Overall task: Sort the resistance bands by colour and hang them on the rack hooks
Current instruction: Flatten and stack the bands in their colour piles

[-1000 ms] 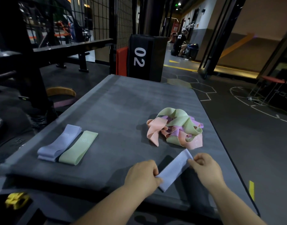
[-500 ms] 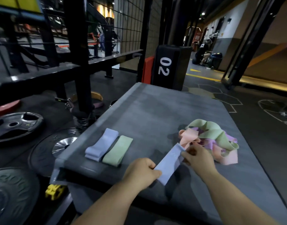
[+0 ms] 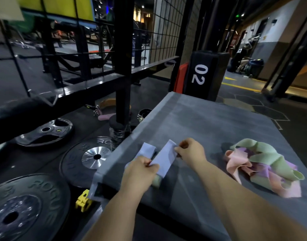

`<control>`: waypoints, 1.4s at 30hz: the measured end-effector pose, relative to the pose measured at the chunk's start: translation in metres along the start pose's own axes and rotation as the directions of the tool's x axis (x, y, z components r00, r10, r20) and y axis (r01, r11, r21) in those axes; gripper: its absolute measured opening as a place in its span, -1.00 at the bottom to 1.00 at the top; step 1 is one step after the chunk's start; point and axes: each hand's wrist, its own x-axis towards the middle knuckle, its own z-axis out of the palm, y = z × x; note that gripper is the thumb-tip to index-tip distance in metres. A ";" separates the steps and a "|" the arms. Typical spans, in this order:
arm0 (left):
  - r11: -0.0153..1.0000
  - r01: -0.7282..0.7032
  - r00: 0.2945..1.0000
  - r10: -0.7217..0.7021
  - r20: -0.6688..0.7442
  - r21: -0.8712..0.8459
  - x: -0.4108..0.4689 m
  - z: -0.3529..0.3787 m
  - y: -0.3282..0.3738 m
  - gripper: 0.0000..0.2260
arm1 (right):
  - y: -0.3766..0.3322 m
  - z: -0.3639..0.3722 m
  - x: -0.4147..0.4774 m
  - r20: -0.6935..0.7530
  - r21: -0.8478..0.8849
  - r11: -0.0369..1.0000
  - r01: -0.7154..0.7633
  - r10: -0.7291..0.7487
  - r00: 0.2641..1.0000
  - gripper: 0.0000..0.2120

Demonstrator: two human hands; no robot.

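Left hand (image 3: 140, 170) and right hand (image 3: 191, 152) pinch one lavender band (image 3: 164, 161).

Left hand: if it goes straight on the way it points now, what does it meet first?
Most likely the lavender band lying flat on the grey table, just beyond the knuckles of the left hand. That hand pinches the near end of a second lavender band; its height above the table is unclear.
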 end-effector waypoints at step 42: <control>0.968 0.150 0.984 -0.126 -0.127 0.200 0.031 -0.018 -0.044 -0.89 | -0.027 0.082 0.027 0.101 -0.365 0.897 0.250 -0.229 0.968 -0.83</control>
